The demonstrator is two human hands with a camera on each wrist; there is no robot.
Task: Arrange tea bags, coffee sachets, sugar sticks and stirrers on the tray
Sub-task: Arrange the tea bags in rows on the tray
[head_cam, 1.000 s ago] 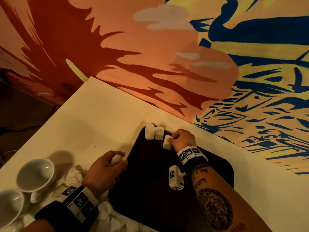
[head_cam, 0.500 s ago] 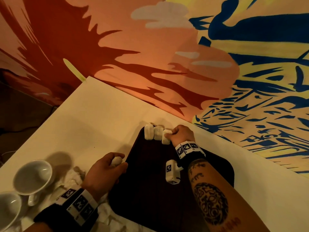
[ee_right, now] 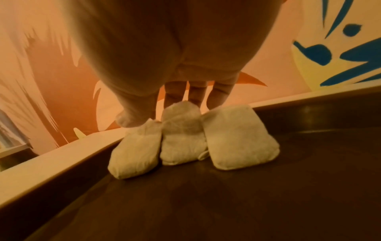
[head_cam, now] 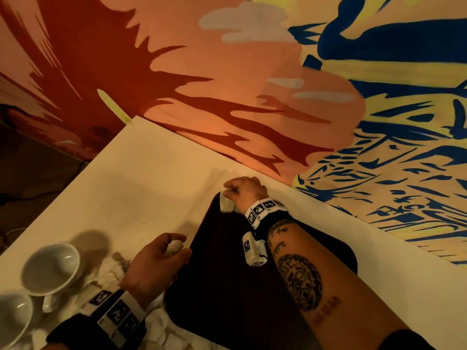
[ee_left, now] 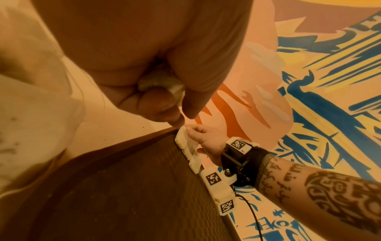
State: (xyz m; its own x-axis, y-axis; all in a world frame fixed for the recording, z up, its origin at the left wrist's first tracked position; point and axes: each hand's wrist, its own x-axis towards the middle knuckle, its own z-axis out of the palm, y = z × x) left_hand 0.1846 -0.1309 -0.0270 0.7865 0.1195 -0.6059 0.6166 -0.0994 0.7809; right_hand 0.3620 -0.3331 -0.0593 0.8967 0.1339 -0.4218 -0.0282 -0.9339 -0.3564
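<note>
My right hand (head_cam: 244,192) reaches to the far corner of the tray (head_cam: 252,299), and its fingers (ee_right: 195,93) come down straight onto the tops of three tea bags (ee_right: 183,137) that stand side by side against the tray's far rim. The thumb (ee_right: 132,120) touches the top of the left bag (ee_right: 135,156), the other fingertips rest behind the middle bag and the right bag (ee_right: 239,138). The fingers are not curled round any of them; they press or steady the row from above. The three bags touch one another, leaning slightly back on the rim, with the string of the middle one showing at its lower edge.

My left hand (head_cam: 158,263) hangs just beside the tray's left edge, over the table (head_cam: 141,183). Its fingers (ee_left: 156,104) are curled tight round one more tea bag (ee_left: 163,83), whose pale end sticks out between thumb and forefinger (head_cam: 174,246).

Behind that wrist, on the table, lies a heap of more white bags (head_cam: 111,269), and further to my left two white cups (head_cam: 51,267) lie tipped on their sides, close together. The tray's dark floor between my two hands is bare. Beyond my right fingers the table meets a painted wall (head_cam: 252,84) in orange, red, blue and yellow.
</note>
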